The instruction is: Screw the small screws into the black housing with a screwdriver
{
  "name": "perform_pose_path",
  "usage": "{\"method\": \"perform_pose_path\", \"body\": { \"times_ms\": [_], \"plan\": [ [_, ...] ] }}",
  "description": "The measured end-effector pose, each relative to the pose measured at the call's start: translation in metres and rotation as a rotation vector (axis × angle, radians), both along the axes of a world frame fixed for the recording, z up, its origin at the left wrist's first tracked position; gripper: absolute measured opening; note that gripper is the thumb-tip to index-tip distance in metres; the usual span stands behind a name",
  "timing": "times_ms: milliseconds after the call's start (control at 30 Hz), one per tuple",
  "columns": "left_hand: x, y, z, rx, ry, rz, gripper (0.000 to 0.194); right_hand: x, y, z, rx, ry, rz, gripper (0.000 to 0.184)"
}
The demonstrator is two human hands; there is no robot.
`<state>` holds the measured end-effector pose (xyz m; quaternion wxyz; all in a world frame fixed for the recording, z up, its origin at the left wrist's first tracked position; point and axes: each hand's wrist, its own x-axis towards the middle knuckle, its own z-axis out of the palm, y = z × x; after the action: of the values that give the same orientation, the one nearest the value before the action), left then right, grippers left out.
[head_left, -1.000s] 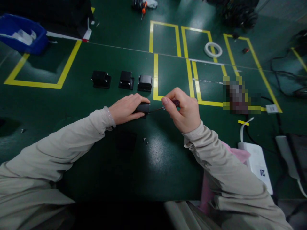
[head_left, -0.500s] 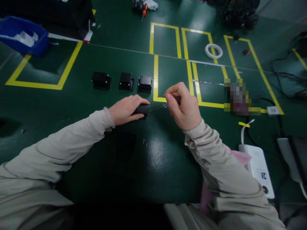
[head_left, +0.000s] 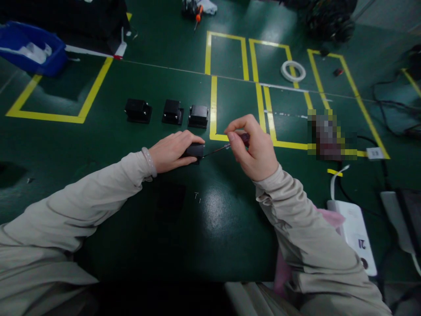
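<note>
My left hand (head_left: 173, 151) is closed round a small black box (head_left: 196, 150), pressing it on the green table. My right hand (head_left: 255, 147) grips the dark red handle of a screwdriver (head_left: 217, 150). Its thin shaft points left, with the tip at the right side of the box, at a small screw there. Two small loose screws (head_left: 196, 195) lie on the table in front of the box. Beyond my left hand stand three similar black boxes, the left one (head_left: 137, 109), the middle one (head_left: 173, 111) and the right one (head_left: 198, 115), with shiny screws on their sides.
Yellow tape outlines (head_left: 213, 105) mark the table. A blue bin (head_left: 55, 55) stands far left, a white tape roll (head_left: 293, 71) far right. An orange-handled screwdriver (head_left: 198, 16) lies at the back. A white power strip (head_left: 355, 232) and cables are on the right. Another screw (head_left: 30, 180) lies left.
My right hand has shifted slightly up and right, tilting the screwdriver more steeply, its tip staying by the box's right side. The left hand still holds the box in place.
</note>
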<state>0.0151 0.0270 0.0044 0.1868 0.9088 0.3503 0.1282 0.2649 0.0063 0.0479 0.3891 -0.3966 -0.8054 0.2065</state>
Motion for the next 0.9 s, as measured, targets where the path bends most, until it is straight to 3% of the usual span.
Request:
{"method": "perform_pose_path", "body": {
  "times_ms": [667, 900],
  "plan": [
    [-0.0002, -0.0001, -0.0021, 0.012, -0.004, 0.002, 0.046, 0.0019, 0.0007, 0.0006, 0.01, -0.005, 0.005, 0.032],
    [-0.0004, 0.0, -0.0023, 0.005, -0.006, 0.009, 0.045, 0.0024, 0.0015, -0.0012, 0.016, -0.024, 0.033, 0.026]
  ]
}}
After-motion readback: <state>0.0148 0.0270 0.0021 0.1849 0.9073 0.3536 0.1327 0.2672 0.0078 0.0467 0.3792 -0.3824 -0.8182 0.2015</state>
